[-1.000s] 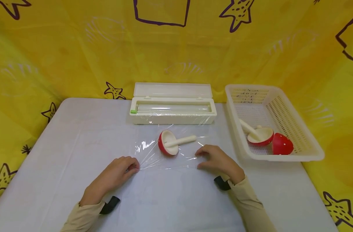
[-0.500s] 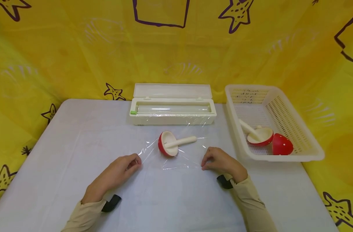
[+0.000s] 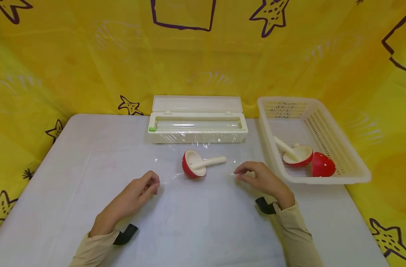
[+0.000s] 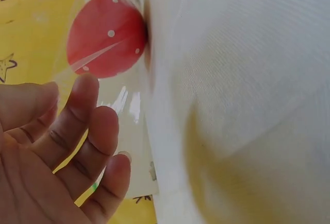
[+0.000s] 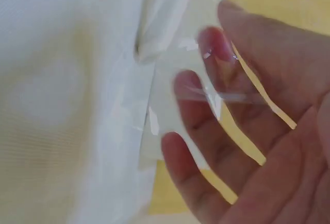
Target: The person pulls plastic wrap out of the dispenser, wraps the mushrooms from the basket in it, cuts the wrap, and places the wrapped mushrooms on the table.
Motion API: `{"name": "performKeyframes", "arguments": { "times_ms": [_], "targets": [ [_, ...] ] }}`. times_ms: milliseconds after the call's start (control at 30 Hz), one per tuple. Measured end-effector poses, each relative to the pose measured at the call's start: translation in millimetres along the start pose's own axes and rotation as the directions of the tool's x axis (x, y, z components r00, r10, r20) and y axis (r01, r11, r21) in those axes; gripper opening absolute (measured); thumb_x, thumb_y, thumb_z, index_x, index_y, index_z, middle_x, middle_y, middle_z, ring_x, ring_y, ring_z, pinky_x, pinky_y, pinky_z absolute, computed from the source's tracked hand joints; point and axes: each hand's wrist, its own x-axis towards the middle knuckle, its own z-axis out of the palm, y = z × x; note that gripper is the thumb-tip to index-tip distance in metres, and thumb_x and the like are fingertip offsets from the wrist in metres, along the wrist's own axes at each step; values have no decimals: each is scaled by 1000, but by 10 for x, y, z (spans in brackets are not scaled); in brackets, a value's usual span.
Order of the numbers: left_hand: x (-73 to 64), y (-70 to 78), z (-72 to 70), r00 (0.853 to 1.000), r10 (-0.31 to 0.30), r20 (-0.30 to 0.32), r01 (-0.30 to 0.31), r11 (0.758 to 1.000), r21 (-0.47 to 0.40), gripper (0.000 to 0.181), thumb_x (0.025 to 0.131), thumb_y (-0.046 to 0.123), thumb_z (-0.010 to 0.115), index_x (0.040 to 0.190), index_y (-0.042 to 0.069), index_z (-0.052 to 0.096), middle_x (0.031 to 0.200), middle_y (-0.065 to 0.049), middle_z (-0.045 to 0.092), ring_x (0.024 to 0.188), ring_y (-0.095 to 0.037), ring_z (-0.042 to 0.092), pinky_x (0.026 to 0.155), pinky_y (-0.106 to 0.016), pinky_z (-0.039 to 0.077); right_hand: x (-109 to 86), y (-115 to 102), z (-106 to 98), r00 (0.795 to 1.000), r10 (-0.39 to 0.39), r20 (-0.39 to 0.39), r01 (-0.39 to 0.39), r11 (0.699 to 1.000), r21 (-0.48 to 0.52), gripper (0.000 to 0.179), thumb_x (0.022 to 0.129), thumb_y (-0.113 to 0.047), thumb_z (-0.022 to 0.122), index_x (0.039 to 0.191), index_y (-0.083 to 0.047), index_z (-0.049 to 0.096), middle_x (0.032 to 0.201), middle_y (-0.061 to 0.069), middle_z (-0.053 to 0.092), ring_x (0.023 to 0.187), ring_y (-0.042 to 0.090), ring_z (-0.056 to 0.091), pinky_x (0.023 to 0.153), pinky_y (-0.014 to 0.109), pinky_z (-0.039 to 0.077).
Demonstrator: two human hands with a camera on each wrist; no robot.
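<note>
White table, clear film and red-capped mushroom between both hands.

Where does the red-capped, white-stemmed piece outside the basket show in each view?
Head: the piece is just below centre, stem pointing right.
Left wrist: spotted red cap, upper left.
Right wrist: blurred white stem, top, slightly left of centre.
Shared landmark: long white box, visible in all three.
</note>
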Motion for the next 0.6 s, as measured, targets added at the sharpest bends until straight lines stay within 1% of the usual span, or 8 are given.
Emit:
{"name": "performKeyframes", "arguments": {
  "times_ms": [100, 200, 333, 400, 467, 600],
  "targets": [
    [17, 14, 2, 1000, 19, -18, -20, 1000, -24, 6, 102, 10, 53, 99, 13, 49, 78, 1, 60, 66, -2, 45, 59, -21, 41, 26, -4, -1, 997, -46, -69, 45, 999, -21, 17, 85, -4, 75, 102, -2, 74, 91, 3, 73, 87, 12, 65, 84, 37, 56],
    [46, 26, 1, 998, 34, -45, -36, 998, -52, 5, 103, 9, 51, 100, 11, 47, 79, 0, 61, 67, -5, 47, 61, -21, 41, 72, -6, -1, 986, -89, -139, 83, 995, -49, 13, 85, -4, 75, 98, -3, 74, 87, 3, 72, 83, 12, 65, 79, 37, 56],
    [97, 47, -10, 998, 16, -67, -23, 995, -98, 6, 105, 13, 47, 104, 7, 44, 82, -2, 63, 72, -10, 52, 64, -22, 43, 158, -3, 0, 965, -106, -240, 92, 993, -70, 8, 87, -5, 74, 94, -6, 74, 88, 3, 73, 83, 14, 66, 77, 33, 55],
    [133, 48, -11, 997, 0, -78, -10, 992, -126, 8, 106, 15, 45, 105, 7, 43, 83, -4, 64, 75, -12, 53, 66, -23, 44, 211, 6, -4, 954, -94, -284, 81, 995, -57, 7, 88, -5, 73, 94, -5, 73, 90, 4, 73, 85, 15, 67, 78, 30, 55],
    [175, 49, -7, 996, -17, -93, 1, 987, -162, 9, 106, 15, 45, 106, 6, 42, 83, -8, 64, 77, -13, 54, 68, -23, 44, 267, 15, -14, 948, -54, -314, 52, 999, -15, 7, 90, -5, 71, 96, -4, 73, 93, 7, 74, 85, 16, 67, 79, 25, 55],
    [266, 49, 13, 991, -43, -127, 10, 968, -249, 9, 106, 11, 42, 106, 3, 38, 83, -15, 64, 77, -15, 56, 70, -23, 46, 371, 24, -48, 935, 57, -350, -37, 997, 63, 12, 95, -9, 66, 101, -1, 71, 96, 12, 74, 85, 16, 67, 78, 18, 52]
  ]
}}
